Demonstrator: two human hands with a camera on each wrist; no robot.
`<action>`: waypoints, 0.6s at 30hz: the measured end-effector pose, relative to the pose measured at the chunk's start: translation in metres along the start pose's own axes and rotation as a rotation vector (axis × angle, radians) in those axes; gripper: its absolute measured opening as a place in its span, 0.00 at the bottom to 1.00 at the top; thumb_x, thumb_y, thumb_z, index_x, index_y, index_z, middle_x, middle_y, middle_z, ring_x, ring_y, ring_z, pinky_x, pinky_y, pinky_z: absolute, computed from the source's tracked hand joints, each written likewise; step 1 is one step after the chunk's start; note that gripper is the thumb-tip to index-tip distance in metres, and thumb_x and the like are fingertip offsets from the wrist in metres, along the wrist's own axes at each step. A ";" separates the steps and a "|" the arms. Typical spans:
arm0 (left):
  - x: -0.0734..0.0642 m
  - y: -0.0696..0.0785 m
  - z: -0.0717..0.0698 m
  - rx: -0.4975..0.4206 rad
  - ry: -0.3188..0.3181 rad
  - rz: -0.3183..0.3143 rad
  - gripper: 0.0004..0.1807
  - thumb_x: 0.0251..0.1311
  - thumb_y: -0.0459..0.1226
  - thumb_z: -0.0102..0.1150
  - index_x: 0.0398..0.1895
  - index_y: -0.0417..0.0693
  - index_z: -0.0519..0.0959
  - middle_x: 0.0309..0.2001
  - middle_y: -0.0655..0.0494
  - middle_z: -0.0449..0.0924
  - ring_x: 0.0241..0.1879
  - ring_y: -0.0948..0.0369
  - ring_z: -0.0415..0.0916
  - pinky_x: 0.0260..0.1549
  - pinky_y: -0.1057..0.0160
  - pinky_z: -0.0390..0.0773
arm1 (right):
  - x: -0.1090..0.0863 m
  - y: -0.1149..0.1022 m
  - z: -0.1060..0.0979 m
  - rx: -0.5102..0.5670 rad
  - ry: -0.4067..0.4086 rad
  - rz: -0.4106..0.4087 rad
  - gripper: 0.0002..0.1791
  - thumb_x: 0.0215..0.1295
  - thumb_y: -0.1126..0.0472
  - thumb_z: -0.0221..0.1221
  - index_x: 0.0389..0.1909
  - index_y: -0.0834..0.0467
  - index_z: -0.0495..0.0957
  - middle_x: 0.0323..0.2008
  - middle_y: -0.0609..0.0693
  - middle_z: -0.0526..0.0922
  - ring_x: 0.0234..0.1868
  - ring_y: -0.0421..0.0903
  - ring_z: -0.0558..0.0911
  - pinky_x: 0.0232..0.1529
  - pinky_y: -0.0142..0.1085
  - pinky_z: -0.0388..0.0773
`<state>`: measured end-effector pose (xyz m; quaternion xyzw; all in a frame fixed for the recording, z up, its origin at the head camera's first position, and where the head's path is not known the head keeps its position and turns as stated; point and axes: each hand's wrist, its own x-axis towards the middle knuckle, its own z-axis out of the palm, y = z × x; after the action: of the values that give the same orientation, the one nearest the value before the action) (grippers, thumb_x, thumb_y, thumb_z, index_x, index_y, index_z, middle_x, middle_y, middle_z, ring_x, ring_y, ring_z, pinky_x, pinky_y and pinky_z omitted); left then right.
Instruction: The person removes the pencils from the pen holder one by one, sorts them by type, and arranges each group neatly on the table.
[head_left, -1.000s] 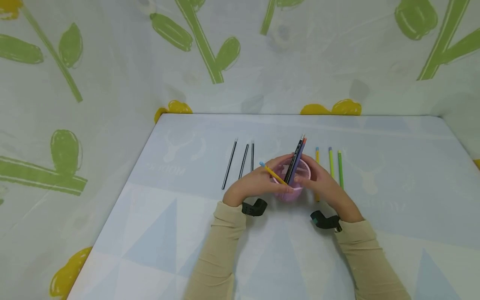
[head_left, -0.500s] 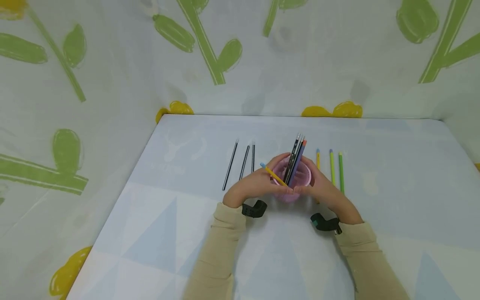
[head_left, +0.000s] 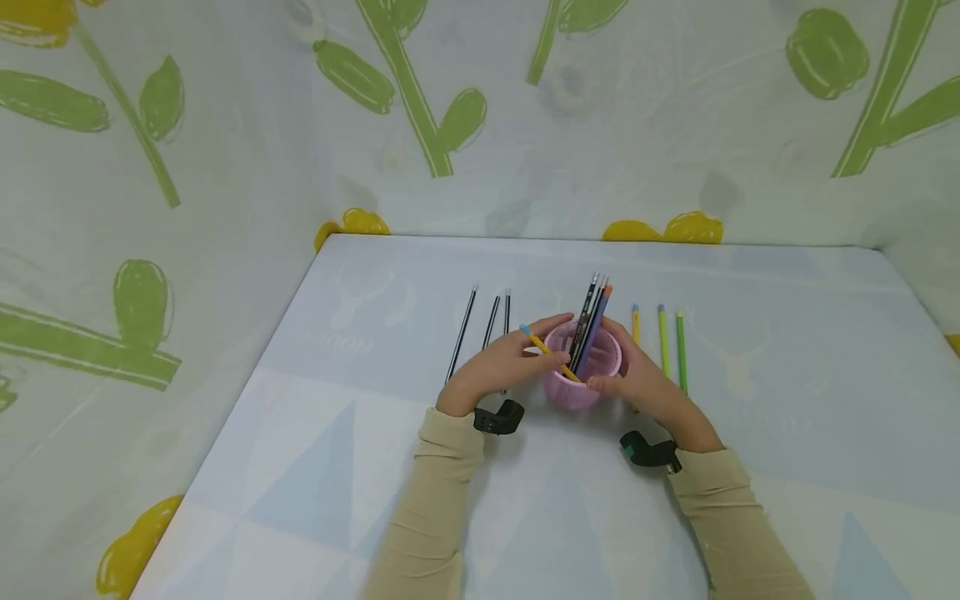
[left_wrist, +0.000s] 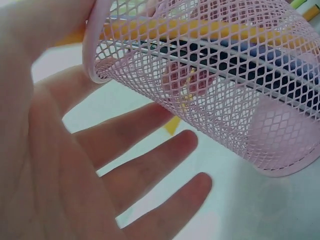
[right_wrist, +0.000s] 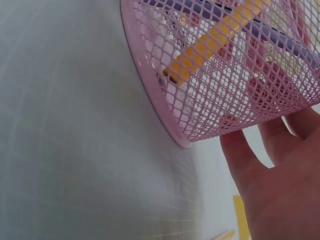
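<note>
From where I stand, a pink mesh cup [head_left: 572, 395] sits between the person's two hands, near the middle of the tabletop [head_left: 825, 350]. The right hand [head_left: 647, 382] grasps it, thumb at the near rim and fingers round the side. The left hand [head_left: 510, 365] is released, its fingers straight and splayed beside the mesh; I can't tell whether its thumb touches the rim. Inside, black pencils [head_left: 581, 321] and a purple pencil [head_left: 597, 319] stand close together, while a yellow pencil [head_left: 537, 341] leans towards the left hand. Three thin black pencils [head_left: 461, 333] lie left of the cup; an orange pencil [head_left: 636, 325], a lime pencil [head_left: 663, 337] and a green pencil [head_left: 682, 350] lie to its right.
</note>
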<state>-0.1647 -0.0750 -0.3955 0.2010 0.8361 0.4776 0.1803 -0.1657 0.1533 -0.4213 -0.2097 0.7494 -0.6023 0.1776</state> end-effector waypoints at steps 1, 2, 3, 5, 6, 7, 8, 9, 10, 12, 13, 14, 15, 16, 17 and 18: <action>0.000 0.000 0.000 0.005 0.015 -0.001 0.28 0.55 0.59 0.48 0.60 0.86 0.54 0.56 0.67 0.68 0.53 0.64 0.67 0.48 0.57 0.67 | 0.000 0.000 0.000 -0.003 0.001 0.006 0.42 0.54 0.63 0.58 0.67 0.43 0.46 0.64 0.50 0.55 0.61 0.51 0.59 0.56 0.55 0.58; 0.001 0.000 -0.001 0.017 0.030 -0.001 0.27 0.56 0.59 0.47 0.60 0.86 0.56 0.55 0.68 0.68 0.53 0.64 0.66 0.49 0.56 0.67 | 0.000 0.000 0.000 -0.002 0.003 0.006 0.43 0.54 0.63 0.58 0.67 0.43 0.46 0.64 0.50 0.55 0.61 0.52 0.59 0.57 0.55 0.58; 0.002 0.000 -0.001 0.025 0.041 0.004 0.26 0.57 0.59 0.46 0.59 0.86 0.57 0.54 0.68 0.69 0.54 0.64 0.66 0.49 0.55 0.67 | 0.000 0.000 -0.001 -0.001 0.004 0.005 0.43 0.54 0.63 0.58 0.67 0.43 0.46 0.64 0.50 0.55 0.62 0.52 0.58 0.56 0.55 0.58; 0.003 0.001 -0.001 0.025 0.053 0.011 0.24 0.57 0.59 0.44 0.59 0.85 0.58 0.51 0.68 0.72 0.53 0.65 0.66 0.49 0.54 0.67 | 0.000 0.000 -0.001 -0.004 0.012 0.000 0.43 0.54 0.63 0.58 0.67 0.44 0.46 0.64 0.51 0.55 0.61 0.52 0.58 0.56 0.55 0.58; 0.003 0.001 -0.001 0.029 0.055 0.016 0.24 0.57 0.60 0.44 0.59 0.85 0.58 0.50 0.69 0.72 0.52 0.65 0.67 0.49 0.55 0.67 | 0.000 0.000 -0.001 -0.009 0.017 -0.004 0.43 0.53 0.63 0.58 0.67 0.44 0.45 0.64 0.51 0.55 0.61 0.52 0.59 0.56 0.55 0.59; 0.004 0.002 -0.001 0.031 0.057 0.026 0.24 0.58 0.60 0.44 0.59 0.85 0.59 0.50 0.69 0.72 0.52 0.66 0.67 0.49 0.55 0.67 | 0.000 0.000 -0.001 -0.013 0.022 -0.007 0.44 0.53 0.63 0.58 0.67 0.44 0.45 0.64 0.51 0.55 0.61 0.52 0.59 0.55 0.54 0.60; 0.005 0.002 -0.002 0.035 0.060 0.036 0.23 0.58 0.59 0.43 0.59 0.84 0.59 0.50 0.69 0.73 0.52 0.66 0.67 0.50 0.56 0.67 | 0.000 0.000 -0.002 -0.016 0.026 -0.012 0.44 0.53 0.63 0.58 0.67 0.44 0.45 0.64 0.52 0.55 0.61 0.52 0.59 0.55 0.55 0.60; 0.005 0.003 -0.002 0.042 0.065 0.047 0.23 0.58 0.59 0.43 0.59 0.83 0.60 0.50 0.69 0.73 0.53 0.67 0.66 0.50 0.57 0.66 | 0.000 -0.001 -0.002 -0.019 0.030 -0.012 0.44 0.53 0.63 0.58 0.67 0.44 0.45 0.64 0.51 0.55 0.61 0.52 0.59 0.55 0.54 0.61; 0.006 0.003 -0.003 0.048 0.069 0.053 0.23 0.58 0.59 0.43 0.59 0.83 0.60 0.50 0.69 0.73 0.53 0.67 0.66 0.50 0.57 0.66 | 0.000 -0.001 -0.002 -0.023 0.035 -0.011 0.44 0.53 0.63 0.58 0.67 0.43 0.45 0.64 0.51 0.56 0.61 0.52 0.59 0.55 0.54 0.61; 0.006 0.003 -0.004 0.058 0.079 0.061 0.23 0.59 0.58 0.43 0.59 0.81 0.61 0.50 0.70 0.73 0.53 0.68 0.66 0.50 0.58 0.67 | 0.001 -0.001 -0.002 -0.022 0.035 -0.011 0.44 0.53 0.63 0.57 0.67 0.43 0.45 0.64 0.51 0.56 0.61 0.51 0.58 0.55 0.54 0.61; 0.006 0.003 -0.004 0.062 0.087 0.061 0.22 0.59 0.58 0.43 0.59 0.81 0.61 0.50 0.70 0.73 0.53 0.68 0.66 0.49 0.58 0.67 | 0.001 -0.001 -0.002 -0.019 0.032 -0.008 0.44 0.53 0.63 0.57 0.67 0.43 0.45 0.64 0.50 0.55 0.62 0.51 0.58 0.55 0.54 0.61; 0.006 0.002 -0.004 0.061 0.096 0.061 0.22 0.59 0.57 0.44 0.59 0.81 0.62 0.50 0.71 0.73 0.52 0.67 0.67 0.49 0.59 0.68 | 0.002 0.000 -0.002 -0.018 0.028 -0.008 0.44 0.53 0.64 0.57 0.67 0.44 0.45 0.64 0.51 0.55 0.62 0.51 0.58 0.55 0.54 0.60; 0.006 0.002 -0.004 0.061 0.105 0.060 0.22 0.59 0.57 0.44 0.58 0.80 0.63 0.50 0.71 0.72 0.52 0.67 0.67 0.48 0.59 0.68 | 0.002 0.000 -0.002 -0.019 0.024 -0.006 0.44 0.54 0.64 0.57 0.67 0.44 0.45 0.64 0.51 0.55 0.62 0.51 0.58 0.56 0.54 0.60; 0.006 0.001 -0.004 0.053 0.112 0.059 0.21 0.59 0.57 0.45 0.58 0.79 0.64 0.50 0.72 0.72 0.51 0.67 0.68 0.47 0.59 0.69 | 0.002 0.000 -0.002 -0.019 0.019 -0.005 0.44 0.54 0.64 0.57 0.67 0.45 0.45 0.64 0.51 0.55 0.62 0.51 0.58 0.56 0.54 0.60; 0.005 0.000 -0.003 0.050 0.123 0.061 0.21 0.59 0.56 0.45 0.58 0.78 0.65 0.51 0.72 0.72 0.51 0.67 0.68 0.47 0.59 0.69 | 0.003 0.001 -0.001 -0.015 0.012 -0.005 0.43 0.54 0.64 0.57 0.67 0.45 0.44 0.64 0.51 0.55 0.62 0.51 0.58 0.56 0.54 0.59; 0.005 -0.001 -0.003 0.048 0.133 0.063 0.21 0.59 0.56 0.45 0.58 0.78 0.65 0.51 0.73 0.72 0.50 0.67 0.69 0.46 0.59 0.70 | 0.004 0.001 -0.001 -0.014 0.007 -0.005 0.43 0.54 0.64 0.57 0.67 0.45 0.45 0.64 0.51 0.54 0.62 0.51 0.58 0.56 0.54 0.59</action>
<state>-0.1709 -0.0750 -0.3958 0.1991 0.8508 0.4750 0.1043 -0.1694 0.1523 -0.4223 -0.2109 0.7535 -0.5984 0.1720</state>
